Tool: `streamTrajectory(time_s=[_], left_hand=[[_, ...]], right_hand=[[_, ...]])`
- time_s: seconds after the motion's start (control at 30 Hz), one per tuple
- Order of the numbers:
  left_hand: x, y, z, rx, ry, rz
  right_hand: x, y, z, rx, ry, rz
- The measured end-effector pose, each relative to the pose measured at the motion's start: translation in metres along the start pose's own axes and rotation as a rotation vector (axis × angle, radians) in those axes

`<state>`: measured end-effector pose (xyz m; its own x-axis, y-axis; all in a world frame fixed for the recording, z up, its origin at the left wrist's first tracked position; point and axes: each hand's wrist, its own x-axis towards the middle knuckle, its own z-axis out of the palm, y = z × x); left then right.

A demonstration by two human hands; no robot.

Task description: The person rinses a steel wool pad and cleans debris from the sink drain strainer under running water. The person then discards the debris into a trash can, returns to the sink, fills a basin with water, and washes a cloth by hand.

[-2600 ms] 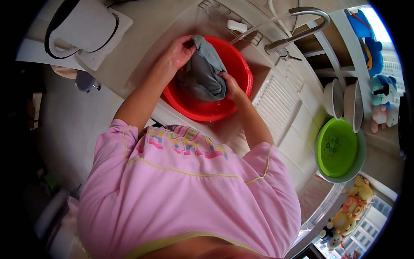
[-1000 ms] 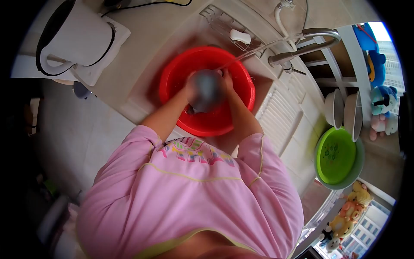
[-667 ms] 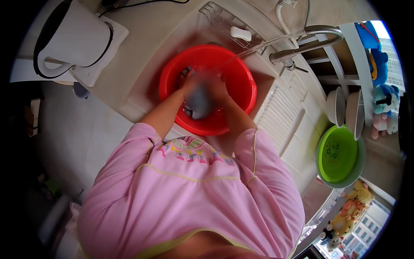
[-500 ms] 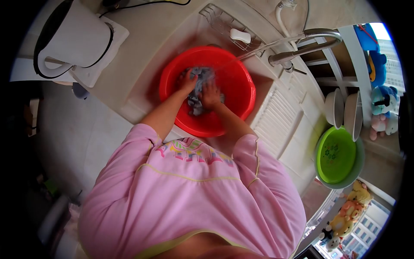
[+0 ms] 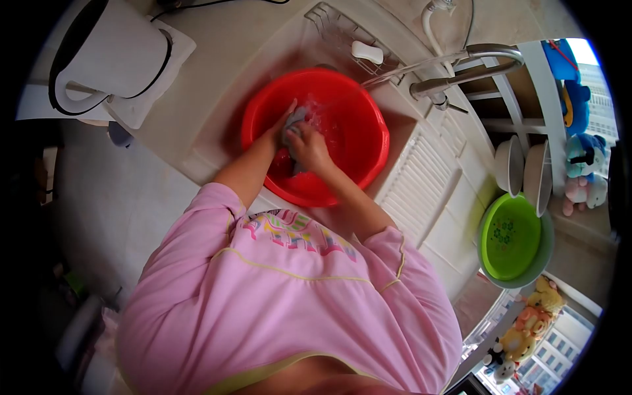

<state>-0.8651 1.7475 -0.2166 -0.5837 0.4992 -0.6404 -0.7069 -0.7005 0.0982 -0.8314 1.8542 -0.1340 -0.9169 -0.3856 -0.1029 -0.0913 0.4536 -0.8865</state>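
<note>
A wet grey cloth is bunched up inside the red basin, toward its left side. My left hand holds the cloth from the left, its fingers partly hidden by it. From the right, my right hand grips the same cloth, fingers curled over it. The two hands are close together, and part of the cloth hangs below them. Water runs from the curved metal faucet into the basin and splashes just right of the cloth.
The basin stands in a pale sink. A white soap bar rests on a wire rack behind it. At the upper left is a white kettle. Rightward are a ribbed drainboard, a green basin and plush toys.
The grey cloth was spread between my hands, then lowered into the basin and gathered into a smaller bunch. My right hand has gone from lying flat on it to curling around it.
</note>
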Motion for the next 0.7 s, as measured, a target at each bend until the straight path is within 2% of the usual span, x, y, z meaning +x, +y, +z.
streamTrajectory(time_s=[0.1, 0.23, 0.27, 0.3, 0.33, 0.37, 0.43, 0.5, 0.53, 0.57, 0.6, 0.63, 0.67, 0.7], left_hand=[[0.0, -0.001, 0.007, -0.012, 0.054, -0.001], [0.017, -0.004, -0.003, -0.013, 0.192, 0.003], [0.021, -0.008, -0.005, -0.018, 0.227, -0.002], [0.025, -0.014, -0.005, -0.03, 0.117, 0.009], [0.027, -0.018, -0.003, -0.04, 0.008, 0.025], [0.027, -0.016, -0.001, -0.044, -0.101, 0.046], [0.0, -0.012, 0.029, -0.099, -0.101, 0.064], [-0.027, -0.005, 0.053, -0.104, -0.11, 0.078], [-0.023, -0.003, 0.048, -0.103, -0.196, 0.098], [-0.02, -0.007, 0.042, -0.043, -0.205, 0.049], [-0.03, -0.014, 0.049, 0.015, -0.214, -0.001], [-0.035, -0.019, 0.055, 0.075, -0.224, -0.047], [-0.029, -0.025, 0.053, 0.192, -0.381, -0.089], [-0.033, -0.034, 0.06, 0.306, -0.409, -0.066]], right_hand=[[-0.015, -0.023, 0.018, -0.312, -0.094, -0.094], [0.026, 0.022, 0.01, -0.485, 0.175, -0.096], [0.034, 0.034, 0.0, -0.471, 0.185, 0.118], [0.046, 0.065, -0.008, -0.48, 0.248, 0.312], [0.051, 0.076, -0.023, -0.485, 0.181, 0.431], [0.054, 0.087, -0.029, -0.446, 0.129, 0.355], [0.059, 0.127, -0.026, -0.357, 0.563, 0.049], [0.043, 0.136, -0.052, 0.222, 0.443, 0.436], [0.031, 0.127, -0.054, 0.149, 0.443, 0.624], [0.024, 0.118, -0.056, 0.484, 0.074, 1.029], [0.013, 0.088, -0.05, 0.714, -0.073, 0.782], [0.017, 0.093, -0.045, 0.94, -0.038, 0.733], [0.02, 0.098, -0.039, 1.17, -0.014, 0.688], [0.025, 0.102, -0.042, 1.199, -0.201, 0.489]])
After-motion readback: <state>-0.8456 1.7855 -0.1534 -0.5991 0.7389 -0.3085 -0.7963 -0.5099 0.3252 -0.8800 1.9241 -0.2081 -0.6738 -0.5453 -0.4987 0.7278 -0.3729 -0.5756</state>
